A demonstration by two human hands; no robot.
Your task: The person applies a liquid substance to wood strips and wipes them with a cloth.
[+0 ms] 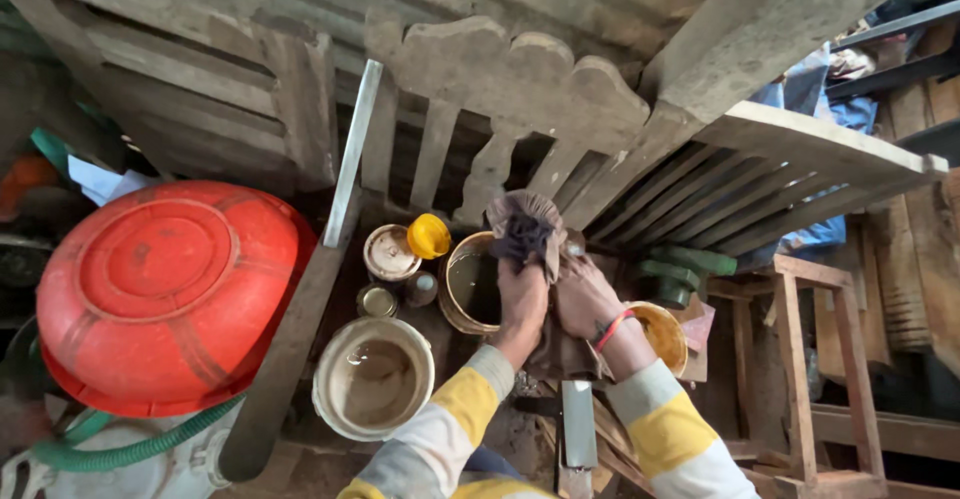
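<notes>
Far left: upturned red basin (165,294), green hose (140,449) below. Near it, pale bucket (373,377) with murky liquid, small lidded tins (390,252), yellow cap (429,236). Centre: open tin of dark liquid (472,284) on the cluttered floor. Left hand (522,304) and right hand (586,299) both clenched on bunched brown cloth (525,227), raised over tin's right rim, against carved wooden headboard (520,84). Risk, judged: drips missing the tin, or a knuckle tipping it, hands crowding the rim.

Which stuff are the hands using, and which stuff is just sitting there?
In use: left hand and right hand gripping a stained brown cloth above the open round tin of dark liquid.

Lying about: upturned red plastic basin, white bucket, yellow cap, green hose.
</notes>
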